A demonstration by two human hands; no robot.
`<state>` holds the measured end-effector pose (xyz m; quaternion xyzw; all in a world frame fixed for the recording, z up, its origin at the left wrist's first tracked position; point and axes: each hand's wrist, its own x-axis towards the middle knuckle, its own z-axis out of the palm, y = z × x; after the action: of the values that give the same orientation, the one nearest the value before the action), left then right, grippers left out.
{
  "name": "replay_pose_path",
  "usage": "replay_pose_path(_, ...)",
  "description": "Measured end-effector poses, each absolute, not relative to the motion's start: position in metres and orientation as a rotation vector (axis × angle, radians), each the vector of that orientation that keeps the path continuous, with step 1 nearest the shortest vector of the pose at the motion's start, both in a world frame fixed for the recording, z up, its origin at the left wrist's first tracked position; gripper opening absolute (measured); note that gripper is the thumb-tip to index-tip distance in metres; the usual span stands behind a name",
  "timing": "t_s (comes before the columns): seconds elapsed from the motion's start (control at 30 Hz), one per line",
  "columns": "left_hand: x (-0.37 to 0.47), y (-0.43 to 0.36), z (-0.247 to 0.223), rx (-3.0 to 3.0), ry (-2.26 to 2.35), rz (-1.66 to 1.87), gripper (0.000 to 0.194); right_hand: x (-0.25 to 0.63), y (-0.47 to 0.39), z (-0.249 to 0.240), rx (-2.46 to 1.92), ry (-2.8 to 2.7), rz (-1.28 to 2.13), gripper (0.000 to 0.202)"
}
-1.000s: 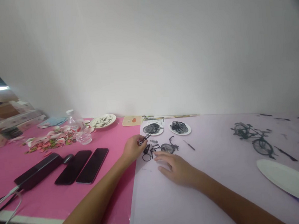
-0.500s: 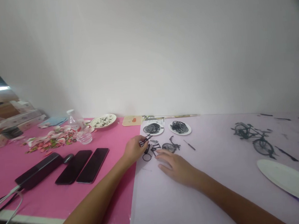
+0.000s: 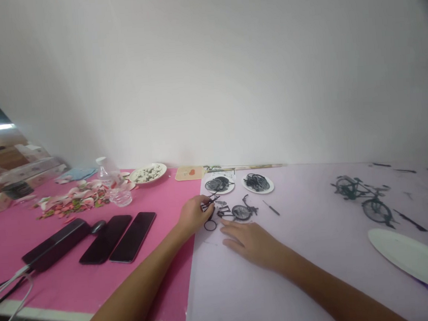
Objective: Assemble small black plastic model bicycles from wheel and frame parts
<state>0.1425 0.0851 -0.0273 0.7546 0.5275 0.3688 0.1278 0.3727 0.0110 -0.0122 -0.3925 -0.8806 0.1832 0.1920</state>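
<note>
Between the closed fingers of my left hand point(image 3: 195, 214) is a thin black bicycle part point(image 3: 213, 199), near the edge where pink meets pale covering. My right hand point(image 3: 252, 239) lies on the pale sheet, fingers stretched toward small black frame pieces point(image 3: 224, 211). Just below my left fingertips sits a black ring point(image 3: 210, 225). A spoked wheel with attached parts point(image 3: 242, 211) lies beyond my right fingers, and a small screwdriver point(image 3: 271, 207) is to its right. Two white plates point(image 3: 231, 189) point(image 3: 270, 188) behind hold black wheels and parts.
At the right are a model bicycle point(image 3: 365, 195), a black strip point(image 3: 410, 220) and a large white plate point(image 3: 410, 254). Leftward lie two phones point(image 3: 133, 237), a black power strip point(image 3: 55, 244), a plastic bottle point(image 3: 114, 185), petals point(image 3: 79, 198) and a speckled plate point(image 3: 130, 177).
My right hand has drawn slightly left and down, uncovering more of the frame pieces and wheel. My left hand has barely moved and keeps its hold on the black part.
</note>
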Motion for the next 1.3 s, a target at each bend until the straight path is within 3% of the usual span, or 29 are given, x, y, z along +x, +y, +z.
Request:
replay_pose_path(0.27, 0.143, 0.085, -0.029, 2.189, 1.544, 1.067, 0.022, 0.375, 0.018, -0.019, -1.196, -2.345, 0.394, 0.031)
replay_pose_path(0.7, 0.144, 0.083, -0.026, 2.185, 1.541, 1.029, 0.023, 0.376, 0.019, -0.025, -1.137, -2.299, 0.516, 0.029)
replay_pose_path(1.3, 0.148, 0.082, -0.03, 2.239, 1.537, 1.01, 0.022, 0.376, 0.012, -0.019, -1.228, -2.404, 0.61, 0.059)
